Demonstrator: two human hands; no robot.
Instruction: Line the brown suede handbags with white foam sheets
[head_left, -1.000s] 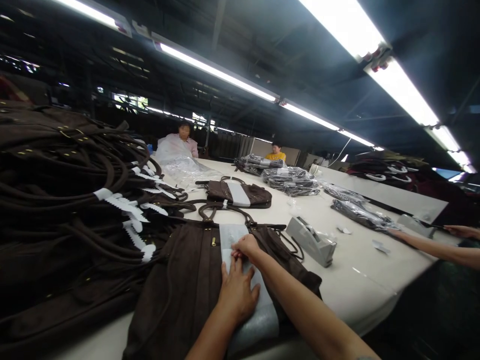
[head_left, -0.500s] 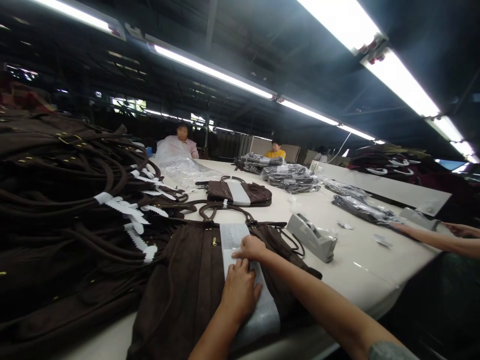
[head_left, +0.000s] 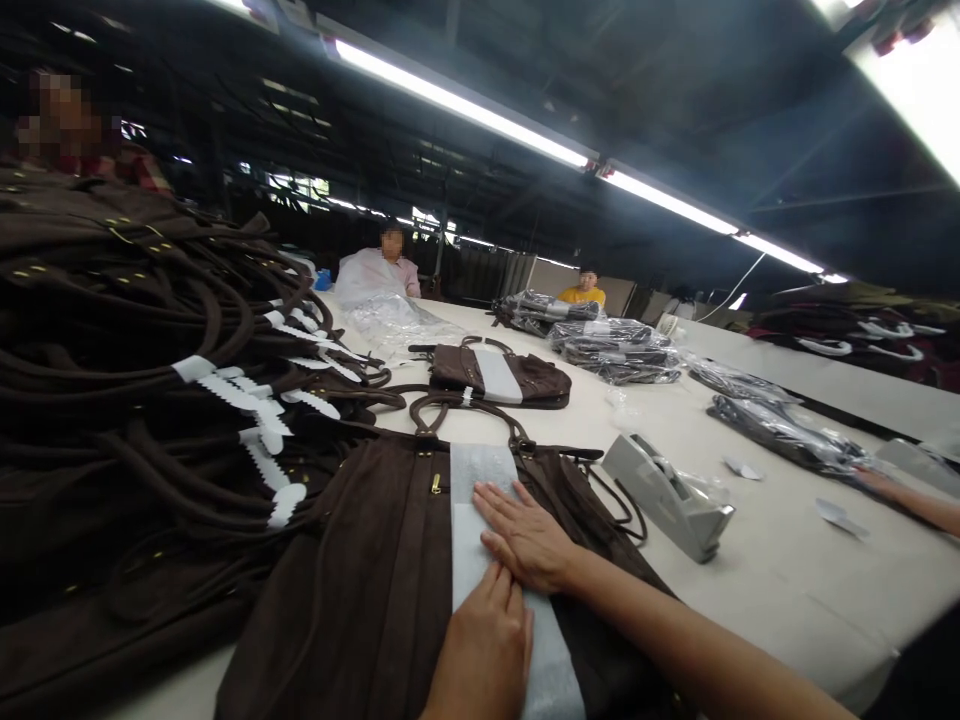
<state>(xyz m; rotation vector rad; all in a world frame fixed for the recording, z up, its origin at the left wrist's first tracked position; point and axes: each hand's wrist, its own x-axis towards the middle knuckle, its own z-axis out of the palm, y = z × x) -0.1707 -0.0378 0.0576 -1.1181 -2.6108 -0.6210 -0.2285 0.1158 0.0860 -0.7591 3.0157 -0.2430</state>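
A dark brown handbag (head_left: 375, 560) lies on the table in front of me, its looped handles pointing away and a small gold zip pull (head_left: 436, 484) on its front. Down its middle runs a band of white foam wrap (head_left: 480, 462). My right hand (head_left: 529, 535) lies flat on this band with its fingers stretched out. Just below it, my left hand (head_left: 484, 640) rests on the band, fingers extended close together and fingertips touching the right hand. Neither hand grips anything visible. To the right of the bag stands a grey tape dispenser (head_left: 667, 495).
Brown bags with white-wrapped handles form a tall pile (head_left: 150, 420) on the left. Beyond my bag lies another banded handbag (head_left: 540, 378). Plastic-wrapped bags (head_left: 619, 345) sit farther back. A co-worker's hand (head_left: 885, 487) touches a wrapped bag at right. Other people are across the table.
My right hand has opened from a pointing, curled shape to lie flat on the band. My left hand's spread fingers have drawn together, slightly lower. The view has shifted leftward.
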